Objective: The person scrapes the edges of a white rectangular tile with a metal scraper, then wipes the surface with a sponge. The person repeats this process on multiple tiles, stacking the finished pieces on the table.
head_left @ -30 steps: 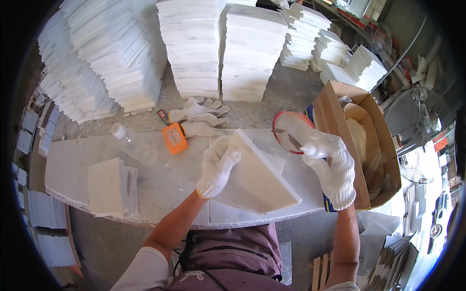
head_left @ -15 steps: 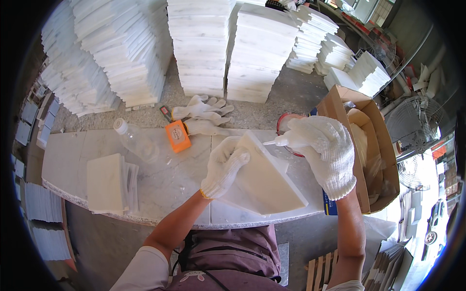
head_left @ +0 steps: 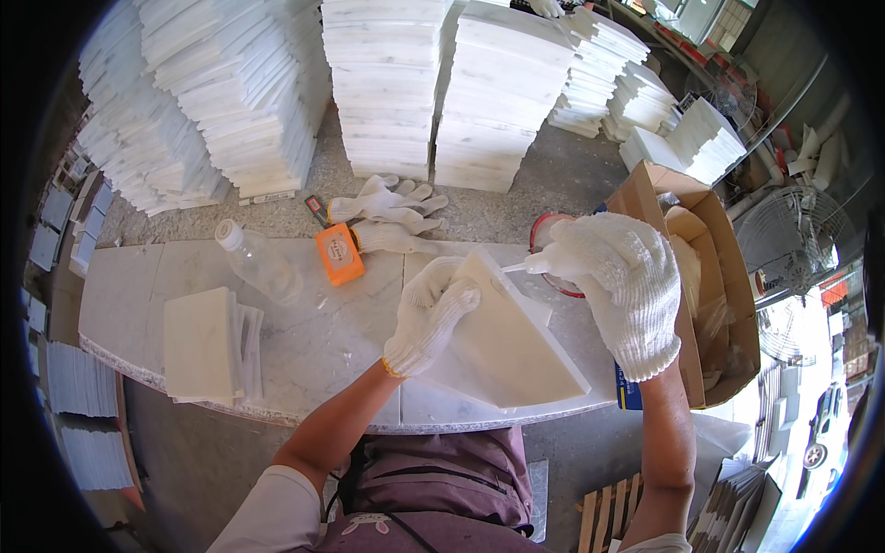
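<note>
My left hand [head_left: 431,311], in a white knitted glove, is closed on the upper left corner of a white marble tile [head_left: 516,346]. The tile is tilted over the table, one long edge facing right. In my gloved right hand [head_left: 627,290] is a small white bottle with a thin nozzle [head_left: 535,264]; the fingers hide most of its body. The nozzle points left, its tip at or very near the tile's upper right edge; contact is hard to tell. Behind that hand sits a round red-rimmed container [head_left: 538,230], partly covered.
On the marble table [head_left: 120,304] are several tiles [head_left: 198,346], a clear bottle [head_left: 260,267], an orange box [head_left: 340,255] and spare gloves [head_left: 387,205]. A cardboard box [head_left: 687,276] stands right of my right hand. Tall tile stacks [head_left: 498,92] line the far side.
The tile and my right hand have shifted slightly to the right. The nozzle tip now appears a little closer to the tile's edge. Both grips are unchanged.
</note>
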{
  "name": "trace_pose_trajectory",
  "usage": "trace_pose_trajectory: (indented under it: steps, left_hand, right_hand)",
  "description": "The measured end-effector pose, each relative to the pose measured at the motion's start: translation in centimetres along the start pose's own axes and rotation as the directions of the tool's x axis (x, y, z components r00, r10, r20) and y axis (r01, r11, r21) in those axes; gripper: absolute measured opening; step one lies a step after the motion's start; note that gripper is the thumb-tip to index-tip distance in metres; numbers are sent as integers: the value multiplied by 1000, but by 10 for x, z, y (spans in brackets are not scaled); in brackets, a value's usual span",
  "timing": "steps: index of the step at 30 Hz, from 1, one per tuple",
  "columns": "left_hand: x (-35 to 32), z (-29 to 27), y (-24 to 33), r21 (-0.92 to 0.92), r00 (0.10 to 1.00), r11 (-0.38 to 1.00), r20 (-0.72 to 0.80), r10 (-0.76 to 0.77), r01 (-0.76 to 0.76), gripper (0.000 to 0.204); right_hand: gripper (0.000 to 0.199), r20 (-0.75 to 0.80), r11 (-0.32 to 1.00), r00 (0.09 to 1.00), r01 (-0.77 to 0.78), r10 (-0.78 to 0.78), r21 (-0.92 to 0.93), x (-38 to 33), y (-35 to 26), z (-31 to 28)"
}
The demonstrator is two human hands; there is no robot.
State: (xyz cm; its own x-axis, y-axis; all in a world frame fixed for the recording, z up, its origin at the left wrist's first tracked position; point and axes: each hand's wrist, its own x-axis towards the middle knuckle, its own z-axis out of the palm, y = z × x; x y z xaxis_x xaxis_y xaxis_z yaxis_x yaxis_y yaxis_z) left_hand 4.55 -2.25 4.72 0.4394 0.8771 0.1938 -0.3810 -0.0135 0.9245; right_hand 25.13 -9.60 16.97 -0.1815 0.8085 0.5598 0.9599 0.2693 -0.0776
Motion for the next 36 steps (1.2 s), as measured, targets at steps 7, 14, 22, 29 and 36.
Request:
trace_pose_trajectory:
  steps: [7,14,22,29,36]
  left_hand:
    - [0,-1,0,11,1000,1000,6,5,-5,24]
    - [0,-1,0,35,1000,999,8,12,-12,25]
    - [-1,-1,1,17,1000,1000,-3,-10,10,29]
    - [-1,-2,-1,10,1000,1000,-5,-22,22,28]
    - [-1,-2,-2,1,1000,1000,3,-16,16,27]
  right_hand:
    - [28,11,999,1000,-4,4,34,-4,0,1]
    - [48,-80,988,990,105,-114,-110,-2,4,5]
    - [50,-78,982,988,122,-134,-141,1,3,5]
    - [47,-89,983,986,127,-139,-129,0,3,5]
    - [32,-15,999,999,34,-34,-32,-3,-2,1]
